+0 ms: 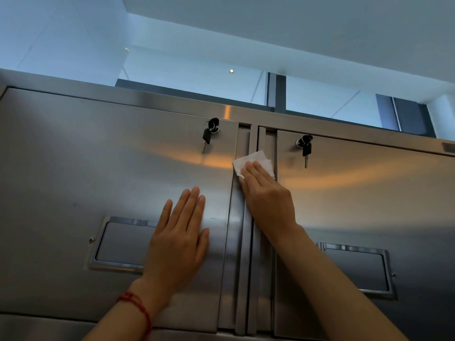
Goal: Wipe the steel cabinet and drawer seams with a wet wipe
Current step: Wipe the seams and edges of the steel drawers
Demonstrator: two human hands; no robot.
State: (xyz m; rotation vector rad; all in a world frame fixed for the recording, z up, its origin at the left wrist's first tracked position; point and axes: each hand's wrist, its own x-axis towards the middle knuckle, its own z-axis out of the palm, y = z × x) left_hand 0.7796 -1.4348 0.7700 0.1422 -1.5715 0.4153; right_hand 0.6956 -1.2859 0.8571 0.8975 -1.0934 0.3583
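The steel cabinet [123, 156] rises overhead, and everything is best placed from the vertical seam [248, 242] between its two doors. That seam is the long thing here: its axis runs straight up and down the cabinet front, from the lower edge up to the top rail, flanked by narrow steel strips.

The right hand [267, 200] lies across the seam, fingers straight and flat, pressing the wet wipe [251, 159] against the metal. Its grip is not clenched; the wipe is pinned under the fingertips rather than pinched. The wipe sits on the seam, a little below its top end, with white corners sticking out above and to both sides of the fingers. It is level with the right key [306, 150], just to the right of the seam; the left key [209, 135] hangs a little higher on the other side.

The left hand [181, 239] rests flat and released on the door left of the seam, lower than the wipe, holding nothing and seemingly steadying the door.

Since the right hand is already on the seam, I judge the coming stroke should follow its axis. Only a short stretch is left above the wipe; the long stretch lies below, toward the wrist.
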